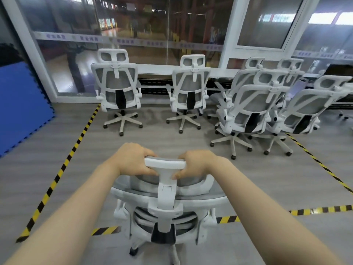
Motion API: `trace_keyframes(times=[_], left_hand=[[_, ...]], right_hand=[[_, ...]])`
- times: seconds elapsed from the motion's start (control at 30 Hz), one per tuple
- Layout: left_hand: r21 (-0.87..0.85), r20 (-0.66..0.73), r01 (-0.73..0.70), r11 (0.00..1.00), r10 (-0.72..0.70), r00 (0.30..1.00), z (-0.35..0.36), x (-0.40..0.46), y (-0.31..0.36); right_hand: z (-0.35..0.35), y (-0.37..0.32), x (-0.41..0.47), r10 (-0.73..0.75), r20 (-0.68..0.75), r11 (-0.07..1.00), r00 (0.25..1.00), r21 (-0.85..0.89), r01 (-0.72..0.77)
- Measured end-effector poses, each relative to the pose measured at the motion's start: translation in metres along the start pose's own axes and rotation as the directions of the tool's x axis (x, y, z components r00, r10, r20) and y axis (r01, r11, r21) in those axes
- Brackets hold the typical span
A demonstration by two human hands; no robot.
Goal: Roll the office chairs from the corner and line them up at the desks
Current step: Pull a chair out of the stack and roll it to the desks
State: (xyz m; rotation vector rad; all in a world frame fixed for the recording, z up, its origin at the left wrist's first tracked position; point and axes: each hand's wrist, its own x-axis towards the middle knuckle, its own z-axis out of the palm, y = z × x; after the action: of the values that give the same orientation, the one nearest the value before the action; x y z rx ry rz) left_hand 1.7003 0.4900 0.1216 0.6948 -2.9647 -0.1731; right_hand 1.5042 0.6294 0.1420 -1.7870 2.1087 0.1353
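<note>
A white mesh office chair [165, 203] stands right in front of me, its back toward me. My left hand [133, 159] grips the left end of its headrest [165, 163] and my right hand [196, 164] grips the right end. Two more white chairs stand apart at the long white desk [156, 68] along the glass wall: one at the left [117, 88], one in the middle [189, 88]. Several chairs are bunched together at the right [261, 104].
Yellow-black tape [63, 165] marks a rectangle on the grey floor, running up the left and across in front of me. A blue foam mat [21, 106] leans at the left. Open floor lies between my chair and the desk.
</note>
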Motion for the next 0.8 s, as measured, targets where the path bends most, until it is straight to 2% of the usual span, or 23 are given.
trace_keyframes(times=[0.1,0.23,0.37,0.43,0.7,0.8], left_hand=[[-0.005,-0.032,-0.024,1.0,0.024,0.999,0.004,0.062,-0.012],[-0.004,-0.149,-0.063,0.998,0.061,0.987,0.007,0.14,-0.022],[0.023,-0.183,-0.063,0.998,0.066,0.981,0.009,0.22,-0.037],[0.053,-0.173,-0.05,0.997,0.058,0.983,0.012,0.261,-0.048],[0.152,-0.103,0.032,0.988,-0.017,0.995,0.012,0.426,-0.087],[0.165,-0.079,0.052,0.985,-0.04,0.996,0.013,0.498,-0.105]], right_hand=[[-0.02,0.042,0.039,0.01,-0.08,0.999,0.997,-0.048,-0.013],[-0.049,0.098,0.092,0.006,-0.183,0.995,0.983,-0.095,-0.023],[-0.075,0.15,0.147,-0.002,-0.304,0.995,0.953,-0.098,-0.03],[-0.088,0.174,0.174,0.001,-0.348,0.995,0.937,-0.091,-0.035],[-0.147,0.283,0.3,-0.012,-0.358,0.992,0.934,-0.121,-0.034],[-0.17,0.328,0.35,-0.016,-0.408,0.991,0.913,-0.129,-0.04]])
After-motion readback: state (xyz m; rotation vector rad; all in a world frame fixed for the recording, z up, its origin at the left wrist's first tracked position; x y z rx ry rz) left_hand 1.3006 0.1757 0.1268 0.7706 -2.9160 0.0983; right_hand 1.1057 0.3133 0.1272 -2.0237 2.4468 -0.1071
